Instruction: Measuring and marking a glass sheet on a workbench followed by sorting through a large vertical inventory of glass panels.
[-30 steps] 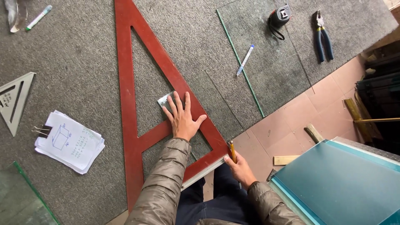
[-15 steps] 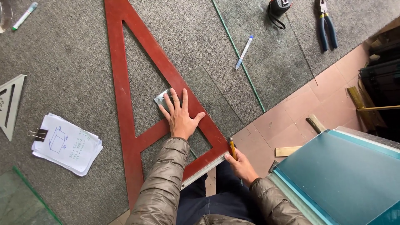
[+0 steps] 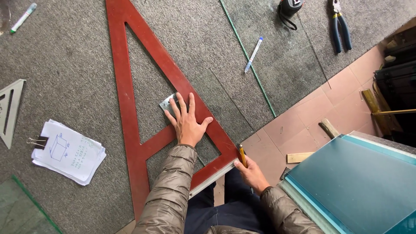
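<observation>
Barely anything differs from half a second ago: our left hand (image 3: pixel 188 123) still lies flat, fingers spread, on the red triangle (image 3: pixel 130 112), and our right hand (image 3: pixel 250 171) still grips the yellow cutter (image 3: pixel 242 156) at the triangle's near right corner. Against the frame a full second back, the whole scene sits a little lower and further left, so the tape measure (image 3: pixel 289 8) and pliers (image 3: pixel 339 25) now run off the top edge; that looks like our head shifting, not the things.

From the head view, the triangle lies flat on the grey carpet (image 3: pixel 73 65). Its long axis runs from the near edge by our knees away toward the top of the picture, leaning slightly left, with the narrow apex pointing away from us. Its slanted right edge runs from that apex down to the cutter. Our left fingertips touch a small metal plate (image 3: pixel 167 104) inside the triangle's opening. The cutter stands nearly upright in the closed right hand, its tip at the triangle's corner; we cannot tell whether it touches the glass.

Left of the triangle lie clipped papers (image 3: pixel 69 151) and a grey set square (image 3: pixel 11 108). A white marker (image 3: pixel 254 54) lies to the right, beside a green glass edge (image 3: pixel 249 65). A teal glass sheet (image 3: pixel 355 186) leans at lower right.
</observation>
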